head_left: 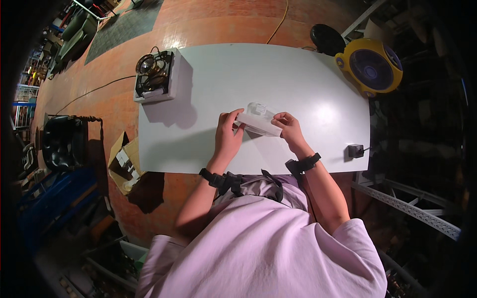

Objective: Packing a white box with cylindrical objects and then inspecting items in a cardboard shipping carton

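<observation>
White, slim and stiff-looking, a packet [258, 124] sits between the person's two hands, above the near-middle part of the white table [308, 84], with a dark shadow under its lower edge. Its long axis slants from ten o'clock down to four o'clock, so from the left hand [229, 130] it lies toward three to four, and from the right hand [289, 130] toward nine to ten. Neither hand is nearer: both touch it, one at each end.

The left grip pinches the upper-left end, fingers over the top edge and thumb below; the right grip pinches the lower-right end between thumb and bent fingers. That slant, with one end in each grip, looks like the relation any turning or parting would hinge on.

At twelve o'clock, close against the packet, shows a clear plastic piece [259, 108]; whether it is joined to the packet or merely behind it, I cannot tell.

Farther off on the table, a white box [176, 74] bearing a black-framed device [153, 74] stands at ten o'clock, a yellow-and-purple appliance [370, 69] at two, and a small black block [355, 151] between three and four.
</observation>
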A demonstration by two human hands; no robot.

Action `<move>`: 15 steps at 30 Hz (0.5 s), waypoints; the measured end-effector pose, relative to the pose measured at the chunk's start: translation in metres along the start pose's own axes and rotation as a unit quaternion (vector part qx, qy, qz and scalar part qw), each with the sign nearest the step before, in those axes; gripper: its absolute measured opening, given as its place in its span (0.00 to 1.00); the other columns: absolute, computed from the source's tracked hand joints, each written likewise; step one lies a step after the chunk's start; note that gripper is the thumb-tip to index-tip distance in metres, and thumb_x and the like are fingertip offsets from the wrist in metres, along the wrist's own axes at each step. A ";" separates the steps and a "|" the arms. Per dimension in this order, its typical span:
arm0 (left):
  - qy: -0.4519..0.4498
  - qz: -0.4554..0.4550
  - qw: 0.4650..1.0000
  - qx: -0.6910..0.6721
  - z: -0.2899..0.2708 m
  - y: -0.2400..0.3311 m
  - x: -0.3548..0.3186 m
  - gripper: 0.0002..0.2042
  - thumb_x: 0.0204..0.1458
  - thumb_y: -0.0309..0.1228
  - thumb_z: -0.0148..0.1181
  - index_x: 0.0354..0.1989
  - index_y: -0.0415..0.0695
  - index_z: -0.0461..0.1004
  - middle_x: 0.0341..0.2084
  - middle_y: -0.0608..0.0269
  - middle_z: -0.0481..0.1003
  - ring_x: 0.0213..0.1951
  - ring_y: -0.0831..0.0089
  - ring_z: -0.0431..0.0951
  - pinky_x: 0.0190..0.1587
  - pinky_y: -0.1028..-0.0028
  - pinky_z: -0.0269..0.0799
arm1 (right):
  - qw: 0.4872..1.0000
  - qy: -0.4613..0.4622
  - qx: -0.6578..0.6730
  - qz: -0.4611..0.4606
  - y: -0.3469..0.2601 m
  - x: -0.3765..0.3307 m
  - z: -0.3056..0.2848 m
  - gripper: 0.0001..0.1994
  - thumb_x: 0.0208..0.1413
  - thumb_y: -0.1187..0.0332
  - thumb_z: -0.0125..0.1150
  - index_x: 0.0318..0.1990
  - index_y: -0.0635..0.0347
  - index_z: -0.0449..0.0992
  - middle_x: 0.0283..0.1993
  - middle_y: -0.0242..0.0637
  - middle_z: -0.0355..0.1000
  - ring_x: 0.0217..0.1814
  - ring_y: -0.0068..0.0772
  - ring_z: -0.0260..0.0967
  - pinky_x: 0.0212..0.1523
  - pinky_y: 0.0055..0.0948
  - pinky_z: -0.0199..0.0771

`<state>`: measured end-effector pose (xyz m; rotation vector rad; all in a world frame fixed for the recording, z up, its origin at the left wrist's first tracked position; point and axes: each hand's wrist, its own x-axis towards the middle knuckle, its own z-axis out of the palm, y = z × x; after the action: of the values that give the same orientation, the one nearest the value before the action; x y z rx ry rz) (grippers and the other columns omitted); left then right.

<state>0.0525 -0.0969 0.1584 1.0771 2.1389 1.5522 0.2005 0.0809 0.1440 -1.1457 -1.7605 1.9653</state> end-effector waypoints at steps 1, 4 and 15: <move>0.005 0.007 1.000 0.012 0.004 -0.001 0.003 0.22 0.55 0.16 0.62 0.60 0.45 0.73 0.44 0.59 0.70 0.34 0.72 0.75 0.40 0.72 0.74 | 0.999 0.027 -0.016 0.010 0.001 0.002 -0.003 0.07 0.62 0.70 0.64 0.44 0.58 0.76 0.37 0.28 0.76 0.31 0.15 0.63 0.29 0.19 0.61; 0.011 0.017 0.999 0.030 0.012 -0.005 0.010 0.22 0.56 0.18 0.63 0.59 0.44 0.72 0.44 0.58 0.71 0.34 0.72 0.75 0.39 0.72 0.74 | 0.999 0.023 0.015 -0.024 0.000 0.002 -0.013 0.08 0.62 0.70 0.62 0.47 0.59 0.77 0.42 0.29 0.79 0.36 0.17 0.67 0.33 0.20 0.64; 0.038 0.014 0.999 -0.005 0.021 -0.013 0.011 0.11 0.55 0.21 0.64 0.44 0.40 0.69 0.38 0.55 0.74 0.39 0.62 0.79 0.40 0.64 0.75 | 0.946 0.030 -0.192 -0.259 -0.003 -0.041 -0.002 0.23 0.59 0.71 0.67 0.62 0.60 0.70 0.61 0.43 0.71 0.64 0.41 0.70 0.60 0.42 0.75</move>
<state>0.0532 -0.0761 0.1408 1.0654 2.1713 1.6404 0.2283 0.0561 0.1627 -0.7173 -2.1931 1.3059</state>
